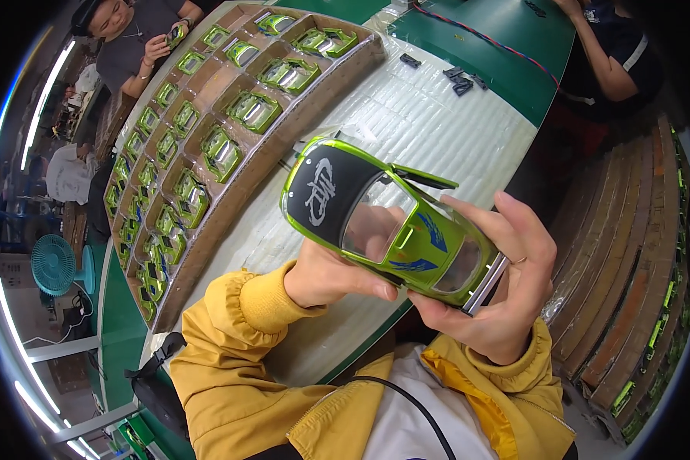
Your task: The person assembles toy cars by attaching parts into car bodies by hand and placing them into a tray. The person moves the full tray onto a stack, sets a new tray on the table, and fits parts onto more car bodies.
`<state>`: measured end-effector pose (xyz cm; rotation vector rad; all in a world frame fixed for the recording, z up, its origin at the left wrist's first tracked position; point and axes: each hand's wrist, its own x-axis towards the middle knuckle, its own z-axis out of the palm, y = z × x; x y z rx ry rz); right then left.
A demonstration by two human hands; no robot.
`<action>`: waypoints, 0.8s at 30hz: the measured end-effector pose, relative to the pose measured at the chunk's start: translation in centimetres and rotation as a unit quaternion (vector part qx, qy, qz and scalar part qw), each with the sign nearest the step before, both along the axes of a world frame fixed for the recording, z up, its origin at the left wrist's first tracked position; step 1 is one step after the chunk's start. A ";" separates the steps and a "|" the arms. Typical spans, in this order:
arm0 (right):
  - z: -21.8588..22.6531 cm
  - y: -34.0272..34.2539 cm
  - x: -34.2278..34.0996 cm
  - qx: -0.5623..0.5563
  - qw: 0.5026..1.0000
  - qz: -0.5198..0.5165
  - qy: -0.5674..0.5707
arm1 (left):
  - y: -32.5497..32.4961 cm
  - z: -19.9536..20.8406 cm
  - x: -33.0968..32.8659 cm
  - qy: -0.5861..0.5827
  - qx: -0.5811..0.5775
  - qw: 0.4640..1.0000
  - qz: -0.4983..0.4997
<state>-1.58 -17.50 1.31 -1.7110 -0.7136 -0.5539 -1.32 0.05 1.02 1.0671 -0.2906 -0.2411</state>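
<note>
A bright green toy car body (446,253) with a black hood and clear windows is tilted between my hands, above the table. White lettering marks the hood, blue decals the roof. On the far side one door (425,178) stands out from the body. My left hand (330,274) holds the near side; its thumb lies along the edge, and its fingers show through the windshield from below. At the rear end, my right hand (514,303) grips the body beside a silver bar (486,284), thumb underneath and fingers curved around the back.
A divided cardboard tray (284,142) of similar green car bodies lies to the left. Small black parts (460,80) rest on the whitish table covering (406,107). Stacked cardboard trays (621,253) stand at right. Two people work across the table. A teal fan (54,264) is at far left.
</note>
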 end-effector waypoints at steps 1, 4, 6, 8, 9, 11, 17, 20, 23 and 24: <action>0.1 0.0 0.0 0.000 1.000 -0.001 0.001 | 0.1 0.0 0.0 0.003 0.001 1.000 -0.015; 0.1 0.0 -0.1 -0.004 1.000 0.002 0.001 | -0.4 0.7 -0.1 0.001 0.003 1.000 -0.010; 0.0 0.2 -0.2 0.010 1.000 0.002 0.014 | -0.6 0.5 -0.3 0.000 -0.006 1.000 -0.002; 0.2 0.1 -0.1 -0.005 1.000 0.000 -0.001 | -0.3 0.3 -0.4 -0.001 -0.014 1.000 0.007; 0.2 0.1 0.0 -0.020 1.000 -0.001 -0.016 | 0.1 0.1 -0.4 0.000 0.001 1.000 -0.019; 0.1 0.1 -0.1 -0.023 0.999 -0.003 -0.022 | 0.5 0.2 -0.3 0.011 0.027 0.998 -0.057; -0.1 -0.2 -0.5 -0.026 0.999 -0.014 -0.018 | 0.1 0.9 -0.2 0.034 0.028 0.998 -0.051; -0.3 -0.2 -0.6 -0.004 1.000 -0.005 -0.015 | 0.3 -0.9 -0.2 -0.003 -0.018 0.999 -0.049; -0.5 0.2 -0.4 0.014 1.000 0.008 -0.008 | -1.0 -1.9 0.8 -0.058 -0.090 0.994 -0.010; -0.5 0.3 -0.4 0.007 1.000 0.002 -0.008 | -1.4 -2.0 1.5 -0.109 -0.147 0.983 0.028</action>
